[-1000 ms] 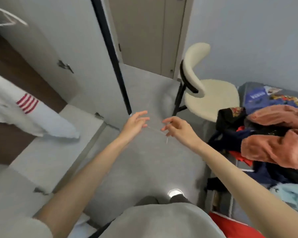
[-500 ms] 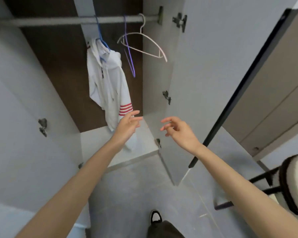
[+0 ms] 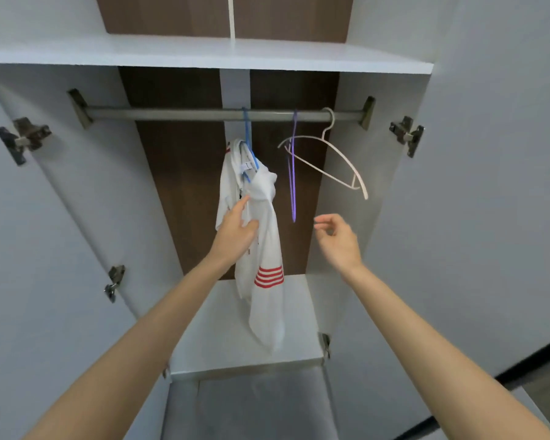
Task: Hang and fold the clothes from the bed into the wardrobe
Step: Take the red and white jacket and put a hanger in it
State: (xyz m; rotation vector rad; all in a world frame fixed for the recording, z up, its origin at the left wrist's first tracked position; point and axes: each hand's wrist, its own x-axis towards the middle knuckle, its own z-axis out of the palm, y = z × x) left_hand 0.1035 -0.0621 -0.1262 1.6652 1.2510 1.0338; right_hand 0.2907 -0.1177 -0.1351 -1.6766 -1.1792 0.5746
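A white garment with red stripes hangs from a blue hanger on the wardrobe's metal rail. My left hand touches the garment's front with relaxed fingers. To the right, my right hand hovers with loosely curled fingers and holds nothing. It is just below an empty purple hanger and an empty white hanger on the same rail. The bed and its clothes are out of view.
Both wardrobe doors stand open, the left door and the right door, with hinges on them. A white shelf runs above the rail and a white base panel lies below. Grey floor shows at the bottom.
My view swung from the chair and the pile of clothes up to face the wardrobe. Both hands rose toward the rail, and the left one reached the white garment.
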